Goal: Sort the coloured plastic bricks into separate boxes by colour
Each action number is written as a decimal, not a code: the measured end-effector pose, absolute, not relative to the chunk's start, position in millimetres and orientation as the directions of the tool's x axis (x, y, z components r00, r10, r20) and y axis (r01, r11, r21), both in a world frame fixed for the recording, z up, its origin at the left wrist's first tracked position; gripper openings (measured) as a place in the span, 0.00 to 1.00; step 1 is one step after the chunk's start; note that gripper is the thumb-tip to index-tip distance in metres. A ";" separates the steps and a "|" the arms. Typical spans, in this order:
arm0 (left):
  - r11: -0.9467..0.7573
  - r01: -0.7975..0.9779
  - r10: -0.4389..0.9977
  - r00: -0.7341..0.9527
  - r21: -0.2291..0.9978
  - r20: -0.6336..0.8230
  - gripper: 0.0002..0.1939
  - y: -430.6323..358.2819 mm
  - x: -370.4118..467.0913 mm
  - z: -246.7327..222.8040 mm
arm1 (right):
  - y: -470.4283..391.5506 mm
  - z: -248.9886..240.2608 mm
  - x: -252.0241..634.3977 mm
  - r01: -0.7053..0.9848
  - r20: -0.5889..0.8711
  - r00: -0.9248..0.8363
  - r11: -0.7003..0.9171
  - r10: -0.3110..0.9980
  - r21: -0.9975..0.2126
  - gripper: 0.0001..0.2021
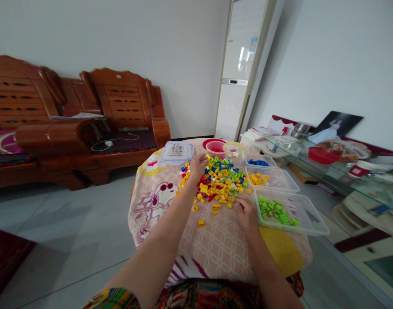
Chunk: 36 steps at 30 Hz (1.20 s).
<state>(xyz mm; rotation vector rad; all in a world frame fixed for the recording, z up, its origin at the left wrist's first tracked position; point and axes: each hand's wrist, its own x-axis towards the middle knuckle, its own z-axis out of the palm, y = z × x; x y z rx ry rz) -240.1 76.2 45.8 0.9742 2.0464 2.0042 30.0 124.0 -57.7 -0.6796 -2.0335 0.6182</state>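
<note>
"Where did the bricks lie?"

"A mixed heap of small plastic building bricks [220,176], yellow, green, blue, red and a few white, spread over a beige patterned cloth [216,246] in front of me; a few loose yellow bricks [201,223] lay apart on its near side."

"And your hands?"

"My left hand [199,165] was at the heap's left edge, fingers bent; my right hand [247,212] was low at its near right edge, fingertips just beside a yellow brick; I could not tell whether either had closed on anything."

"How much stood apart by colour?"

"Part of it; on my right, green bricks [273,210] lay in the nearest clear plastic tray [312,219], yellow bricks [258,178] in the middle clear tray [282,183], blue bricks [258,163] in the farthest, smallest one; red pieces [216,149] lay in a round pale tub beyond the heap."

"What was left?"

"The heap itself, by my judgement the larger share; yellow and green looked most plentiful in it, with blue and red among them; each tray had bare floor showing."
</note>
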 end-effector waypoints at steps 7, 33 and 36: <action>0.346 0.587 0.485 -0.780 0.732 0.396 0.12 -2.3 -230.1 11.8 | 124.4 -55.0 31.1 0.247 0.559 -0.475 0.712 0.680 -0.657 0.14; 0.331 0.510 0.453 -0.824 0.794 0.341 0.10 3.6 -220.1 6.4 | 121.8 -52.7 30.8 0.227 0.561 -0.467 0.705 0.684 -0.671 0.14; 0.188 0.382 0.525 -0.818 0.905 0.236 0.11 3.8 -220.2 5.5 | 121.8 -54.1 30.6 0.227 0.565 -0.460 0.705 0.685 -0.671 0.14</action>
